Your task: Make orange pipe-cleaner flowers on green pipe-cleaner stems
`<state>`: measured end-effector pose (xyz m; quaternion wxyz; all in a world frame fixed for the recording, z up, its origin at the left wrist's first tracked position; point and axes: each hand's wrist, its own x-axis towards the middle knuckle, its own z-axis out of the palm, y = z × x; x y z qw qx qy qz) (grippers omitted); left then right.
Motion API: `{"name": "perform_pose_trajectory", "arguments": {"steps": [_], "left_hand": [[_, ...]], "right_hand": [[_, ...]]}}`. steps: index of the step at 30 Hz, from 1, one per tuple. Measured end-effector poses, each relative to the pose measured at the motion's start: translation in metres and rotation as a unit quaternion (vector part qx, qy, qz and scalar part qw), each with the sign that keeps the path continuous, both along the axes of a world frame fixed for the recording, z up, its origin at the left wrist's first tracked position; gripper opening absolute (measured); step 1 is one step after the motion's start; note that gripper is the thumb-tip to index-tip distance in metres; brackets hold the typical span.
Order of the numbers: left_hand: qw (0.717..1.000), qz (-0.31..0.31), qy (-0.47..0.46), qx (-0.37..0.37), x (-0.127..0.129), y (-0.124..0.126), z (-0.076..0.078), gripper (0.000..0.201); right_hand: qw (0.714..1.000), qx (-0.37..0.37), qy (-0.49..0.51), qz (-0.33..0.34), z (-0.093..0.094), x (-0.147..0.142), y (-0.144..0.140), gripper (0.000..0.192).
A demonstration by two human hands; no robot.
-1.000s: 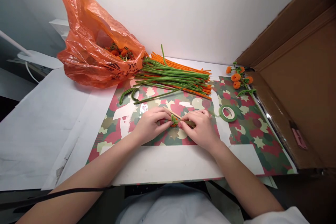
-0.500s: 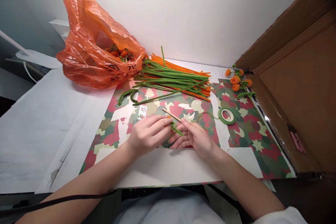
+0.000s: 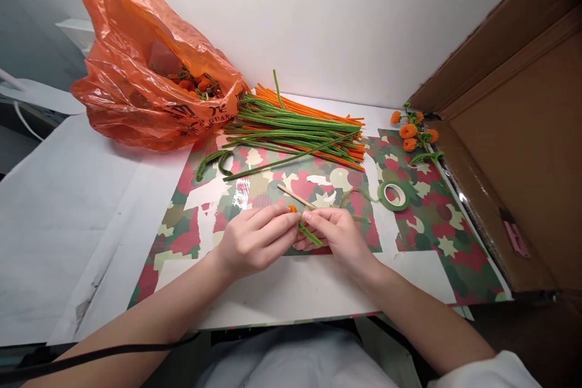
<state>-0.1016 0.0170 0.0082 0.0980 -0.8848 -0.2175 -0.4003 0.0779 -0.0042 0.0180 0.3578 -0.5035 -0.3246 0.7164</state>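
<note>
Hands meet at the near middle of the head view, over a camouflage-patterned paper sheet (image 3: 422, 224) that covers the surface. The left hand (image 3: 254, 242) pinches a small orange fuzzy piece (image 3: 291, 208) on a thin wooden stick (image 3: 297, 197); the right hand (image 3: 339, 233) grips a short green pipe cleaner stem (image 3: 310, 234) beside it, fingertips close so both pieces stay steady. Farther off lies a loose bundle of green and orange pipe cleaners (image 3: 300, 130), within reach. At far left slumps an orange plastic bag (image 3: 145, 79); to the right sit a green tape roll (image 3: 393, 195) and small orange pom-pom flowers (image 3: 411, 133).
</note>
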Motion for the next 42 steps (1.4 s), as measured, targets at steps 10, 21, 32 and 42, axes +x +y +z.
{"name": "perform_pose_trajectory", "arguments": {"steps": [10,21,32,42], "left_hand": [[1.000,0.005,0.028,0.011,0.002,-0.001,-0.001,0.015],[0.997,0.039,0.068,0.012,0.004,0.000,-0.008,0.025],[0.953,-0.069,-0.047,-0.292,-0.001,0.009,-0.002,0.012],[0.948,-0.077,-0.039,-0.305,-0.002,0.005,-0.006,0.012]], "right_hand": [[0.993,0.088,-0.062,-0.044,-0.002,-0.003,-0.004,0.034],[0.987,0.103,-0.120,-0.006,-0.002,-0.005,-0.005,0.010],[0.997,0.056,-0.060,-0.006,0.000,-0.001,-0.002,0.017],[0.998,0.059,-0.022,0.023,-0.007,0.005,0.004,0.024]]}}
